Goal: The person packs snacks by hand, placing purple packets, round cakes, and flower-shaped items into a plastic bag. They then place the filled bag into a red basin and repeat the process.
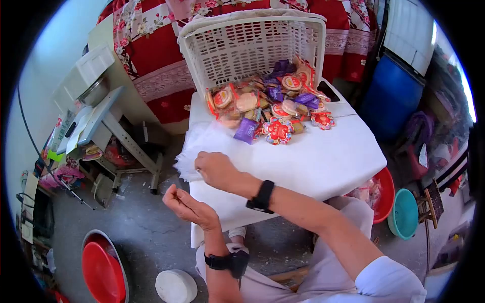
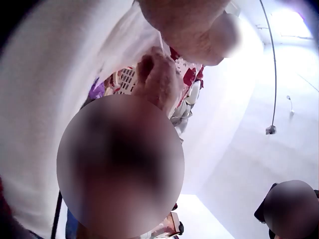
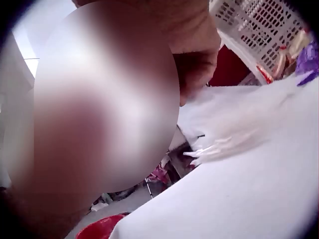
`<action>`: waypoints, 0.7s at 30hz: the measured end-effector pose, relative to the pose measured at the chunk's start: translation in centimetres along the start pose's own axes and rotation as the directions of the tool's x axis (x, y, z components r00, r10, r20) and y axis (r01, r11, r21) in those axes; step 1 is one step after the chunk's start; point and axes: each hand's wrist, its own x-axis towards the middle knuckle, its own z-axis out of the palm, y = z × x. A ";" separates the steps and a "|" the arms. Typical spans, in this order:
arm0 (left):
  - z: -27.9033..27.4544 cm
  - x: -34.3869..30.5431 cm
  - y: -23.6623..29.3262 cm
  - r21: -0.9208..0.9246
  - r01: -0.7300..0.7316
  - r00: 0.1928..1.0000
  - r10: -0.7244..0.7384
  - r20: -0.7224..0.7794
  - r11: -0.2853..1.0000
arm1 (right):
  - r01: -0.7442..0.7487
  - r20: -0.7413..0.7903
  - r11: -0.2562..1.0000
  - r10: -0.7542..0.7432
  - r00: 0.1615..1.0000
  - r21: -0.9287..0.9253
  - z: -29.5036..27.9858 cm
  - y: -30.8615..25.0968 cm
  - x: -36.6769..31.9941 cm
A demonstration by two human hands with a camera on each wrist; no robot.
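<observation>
My right hand (image 1: 218,170), its fingers bent, is over the near edge of a fanned stack of clear plastic bags (image 1: 199,139) on the white-covered table. I cannot tell whether its fingertips pinch a bag. My left hand (image 1: 194,209) is held palm up below it at the table's left edge, fingers loosely bent and nothing in them. Behind the bags, a heap of wrapped snacks (image 1: 247,102) spills from a white plastic basket (image 1: 255,45) tipped on its side. A purple packet (image 1: 246,131) and a flower-shaped red packet (image 1: 277,131) lie in front.
The white cloth (image 1: 323,156) covers the table. On the floor at left stand a red basin (image 1: 101,270) and a round white stool (image 1: 176,286). A teal basin (image 1: 404,214) and a blue barrel (image 1: 391,98) are at right. A small side table (image 1: 108,113) stands left.
</observation>
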 end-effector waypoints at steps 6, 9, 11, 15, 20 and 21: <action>0.2 -1.1 2.0 0.168 -0.526 0.836 0.472 0.279 0.834 | -0.051 -0.001 0.983 0.052 0.999 0.174 -8.8 2.3 -7.7; 1.0 -4.0 3.5 -0.054 -0.553 0.635 0.463 0.618 0.831 | -0.186 0.015 0.961 0.187 0.982 0.204 -11.6 4.2 -12.2; 1.8 -6.4 4.6 -0.105 -0.507 0.539 0.410 0.736 0.856 | -0.276 0.013 0.939 0.279 0.960 0.205 -12.7 5.6 -14.3; 2.9 -9.5 4.4 -0.079 -0.415 0.411 0.264 0.872 0.906 | -0.435 0.080 0.825 0.437 0.896 0.361 -14.6 6.7 -16.1; 3.6 -10.1 4.4 -0.026 -0.260 0.440 0.142 0.887 0.965 | -0.469 0.002 0.767 0.521 0.853 0.437 -14.9 7.5 -16.5; 3.7 -10.1 4.6 -0.005 -0.220 0.466 0.109 0.878 0.975 | -0.516 -0.026 0.732 0.586 0.810 0.444 -15.3 7.3 -16.4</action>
